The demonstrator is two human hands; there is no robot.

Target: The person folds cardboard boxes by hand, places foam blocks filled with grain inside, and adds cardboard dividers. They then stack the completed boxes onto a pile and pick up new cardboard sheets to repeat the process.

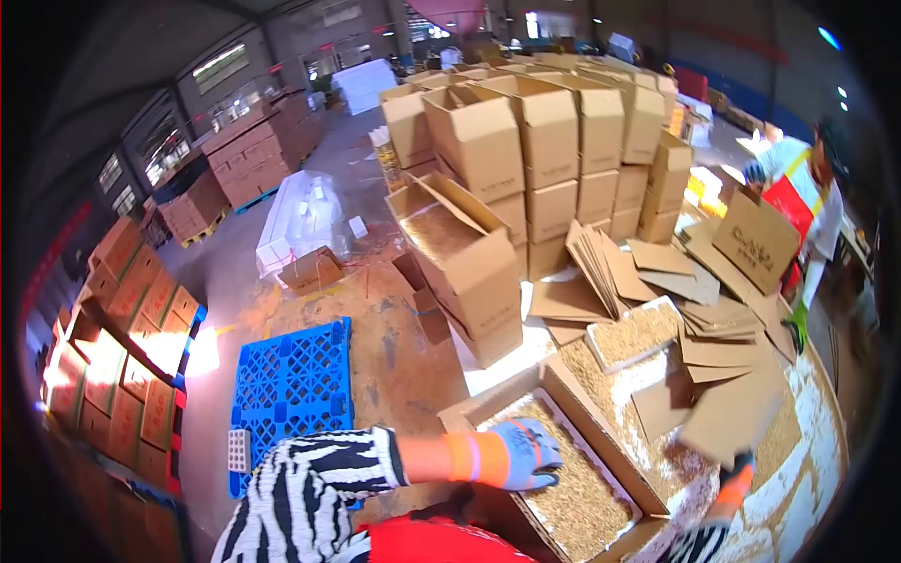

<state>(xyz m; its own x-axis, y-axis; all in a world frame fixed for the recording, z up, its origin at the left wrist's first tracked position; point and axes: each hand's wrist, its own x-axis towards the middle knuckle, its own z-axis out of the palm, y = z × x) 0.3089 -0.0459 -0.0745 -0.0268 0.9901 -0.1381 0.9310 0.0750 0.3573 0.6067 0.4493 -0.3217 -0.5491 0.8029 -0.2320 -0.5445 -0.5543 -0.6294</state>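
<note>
My left hand (527, 454), in a grey-blue glove with an orange cuff, rests with its fingers apart on tan granular material (582, 502). That material lies in a white-lined tray inside an open cardboard box (587, 399) in front of me. My right hand (738, 469), also gloved, grips the lower edge of a flat cardboard sheet (737, 413), which is slightly blurred. Beyond the box sits a white foam tray (636, 335) filled with the same granules. A pile of cardboard sheets (718, 319) lies near the held one.
Tall open cartons (479, 141) are stacked ahead, with one open carton (460, 253) at the near left. A blue pallet (293, 375) is on the floor, and printed boxes (122, 366) stand far left. At right, a co-worker (798, 188) handles cardboard beside the granule-strewn table (817, 450).
</note>
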